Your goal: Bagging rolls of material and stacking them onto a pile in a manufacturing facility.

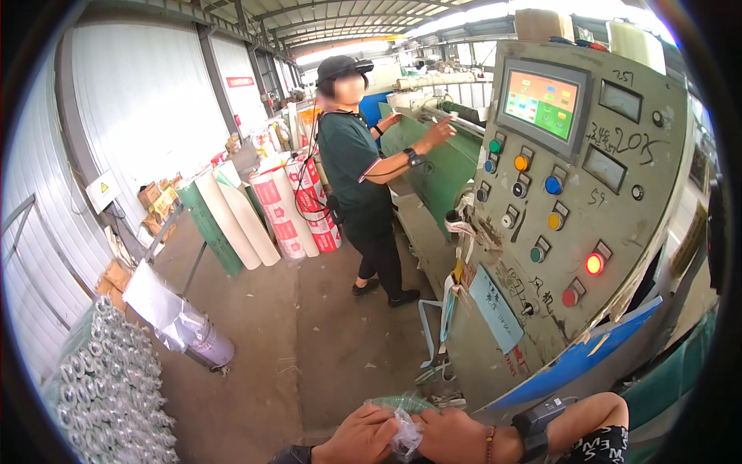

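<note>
At the lower edge, my left hand (357,438) and my right hand (447,435) are close together, fingers closed. Between them is bunched clear plastic film (406,435), pinched by both hands. Just beyond my fingers shows the top of something green and rounded (410,402), apparently under the film; its lower part is hidden by my hands. A dark device is strapped on my right wrist, beside a beaded bracelet.
A grey control cabinet (572,209) with a touchscreen and lit buttons stands on the right. Ahead, a co-worker (363,155) reaches toward a machine with a green panel (433,162). Large rolls (282,209) stand left of them. Plastic-wrapped rolls (116,387) are stacked at lower left.
</note>
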A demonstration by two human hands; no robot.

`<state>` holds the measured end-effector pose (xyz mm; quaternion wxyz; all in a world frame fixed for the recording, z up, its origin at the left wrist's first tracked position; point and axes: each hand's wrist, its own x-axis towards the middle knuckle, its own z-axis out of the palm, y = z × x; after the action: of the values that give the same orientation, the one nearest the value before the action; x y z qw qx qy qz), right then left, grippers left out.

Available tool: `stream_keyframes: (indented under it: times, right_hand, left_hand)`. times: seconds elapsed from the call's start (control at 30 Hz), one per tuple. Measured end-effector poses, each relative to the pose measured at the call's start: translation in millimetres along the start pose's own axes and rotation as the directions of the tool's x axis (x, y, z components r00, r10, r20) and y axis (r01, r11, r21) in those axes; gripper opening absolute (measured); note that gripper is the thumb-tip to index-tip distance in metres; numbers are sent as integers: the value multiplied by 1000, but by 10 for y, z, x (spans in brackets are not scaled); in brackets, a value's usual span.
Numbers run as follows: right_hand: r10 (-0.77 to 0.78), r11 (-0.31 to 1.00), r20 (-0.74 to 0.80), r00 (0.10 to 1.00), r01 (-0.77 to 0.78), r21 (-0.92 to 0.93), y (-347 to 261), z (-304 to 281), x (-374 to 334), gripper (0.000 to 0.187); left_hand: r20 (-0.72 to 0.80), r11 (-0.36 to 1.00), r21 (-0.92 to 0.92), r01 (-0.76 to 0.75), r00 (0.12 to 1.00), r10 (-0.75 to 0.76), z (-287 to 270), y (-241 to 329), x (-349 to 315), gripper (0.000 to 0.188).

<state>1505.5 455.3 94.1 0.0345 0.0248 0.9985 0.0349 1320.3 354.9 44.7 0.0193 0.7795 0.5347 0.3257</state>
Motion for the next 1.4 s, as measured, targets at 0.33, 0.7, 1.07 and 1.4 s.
stream_keyframes:
  times: [0.33, 0.7, 1.07, 1.4]
  right_hand:
    - [-71, 993, -72, 995, 77, 86, 79, 60, 144, 21]
    - [-63, 992, -141, 988, 78, 102, 95, 118, 185, 40]
    - [-60, 974, -301, 952, 122, 191, 248, 171, 179, 51]
    - [37, 943, -271, 962, 56, 327, 374, 170, 273, 44]
  left_hand:
    - [-28, 978, -154, 140, 989, -146, 116, -35, -118, 23]
    - [10, 996, -42, -78, 997, 78, -17, -168, 42, 33]
    - [5, 998, -22, 63, 998, -63, 83, -267, 3, 37]
    - [-155, 995, -92, 47, 986, -61, 114, -295, 123, 31]
